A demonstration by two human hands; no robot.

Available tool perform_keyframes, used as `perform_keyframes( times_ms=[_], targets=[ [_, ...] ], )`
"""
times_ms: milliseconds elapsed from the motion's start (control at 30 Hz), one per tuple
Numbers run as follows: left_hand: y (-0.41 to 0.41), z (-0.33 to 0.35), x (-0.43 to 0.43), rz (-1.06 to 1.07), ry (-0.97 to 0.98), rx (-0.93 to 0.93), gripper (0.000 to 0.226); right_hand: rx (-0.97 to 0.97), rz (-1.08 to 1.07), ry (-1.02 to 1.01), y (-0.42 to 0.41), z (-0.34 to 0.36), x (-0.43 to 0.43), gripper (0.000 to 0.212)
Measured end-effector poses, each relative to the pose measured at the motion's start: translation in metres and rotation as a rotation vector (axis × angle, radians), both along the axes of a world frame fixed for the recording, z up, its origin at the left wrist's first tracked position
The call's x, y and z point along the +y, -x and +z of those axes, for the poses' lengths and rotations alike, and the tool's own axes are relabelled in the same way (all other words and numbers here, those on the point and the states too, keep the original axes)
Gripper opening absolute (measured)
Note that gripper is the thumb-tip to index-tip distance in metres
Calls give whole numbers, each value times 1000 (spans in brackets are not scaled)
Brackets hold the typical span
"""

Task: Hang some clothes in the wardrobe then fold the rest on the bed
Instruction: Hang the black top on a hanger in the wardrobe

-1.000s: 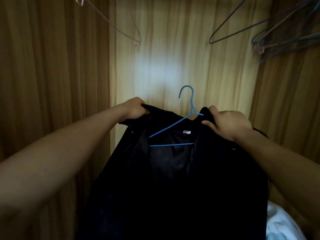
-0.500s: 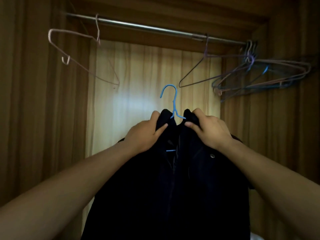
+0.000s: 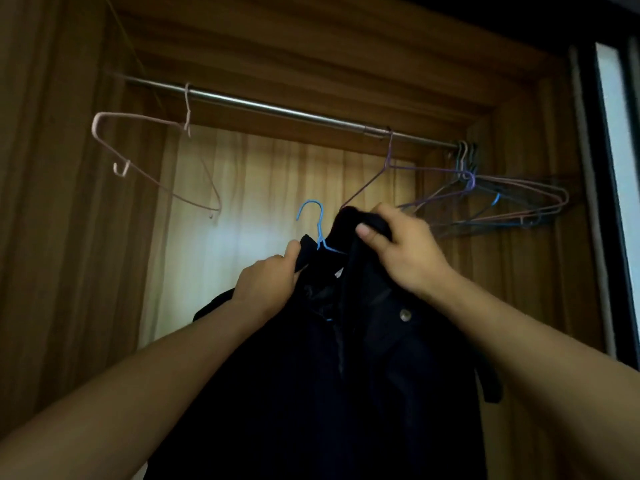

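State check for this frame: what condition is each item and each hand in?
Dark jacket: on the blue hanger, held up in the air.
Blue hanger: hook free, below the rail, not hung.
Left hand: grips the jacket's collar.
Right hand: grips the collar's other side.
Pink hanger: empty, on the rail.
Purple hanger: empty, on the rail.

Jacket (image 3: 346, 375) on hanger (image 3: 317, 226), below rail (image 3: 277, 107)

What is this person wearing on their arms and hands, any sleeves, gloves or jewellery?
Nothing that shows: no sleeve reaches into view on either arm, and the left hand and right hand have no gloves, rings or watch.
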State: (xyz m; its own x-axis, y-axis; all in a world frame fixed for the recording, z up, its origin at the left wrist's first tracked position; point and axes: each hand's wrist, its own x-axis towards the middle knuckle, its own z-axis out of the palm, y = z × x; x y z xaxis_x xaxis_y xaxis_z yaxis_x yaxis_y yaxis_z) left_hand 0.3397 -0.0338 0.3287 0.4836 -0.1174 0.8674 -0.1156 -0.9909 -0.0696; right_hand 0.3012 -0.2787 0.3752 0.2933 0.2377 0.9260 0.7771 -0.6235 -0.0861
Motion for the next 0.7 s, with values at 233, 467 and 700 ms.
perform_keyframes(
  times_ms=[233,467,700],
  targets=[
    [11,37,20,-144,141,-109,35,-5,-204,301,-7,-14,-6,78],
    [4,56,16,-249,198,-136,32,13,-689,341,-18,11,-17,46],
    [-22,69,2,-204,212,-270,20,57,-789,238,-24,61,-17,40]
  ],
)
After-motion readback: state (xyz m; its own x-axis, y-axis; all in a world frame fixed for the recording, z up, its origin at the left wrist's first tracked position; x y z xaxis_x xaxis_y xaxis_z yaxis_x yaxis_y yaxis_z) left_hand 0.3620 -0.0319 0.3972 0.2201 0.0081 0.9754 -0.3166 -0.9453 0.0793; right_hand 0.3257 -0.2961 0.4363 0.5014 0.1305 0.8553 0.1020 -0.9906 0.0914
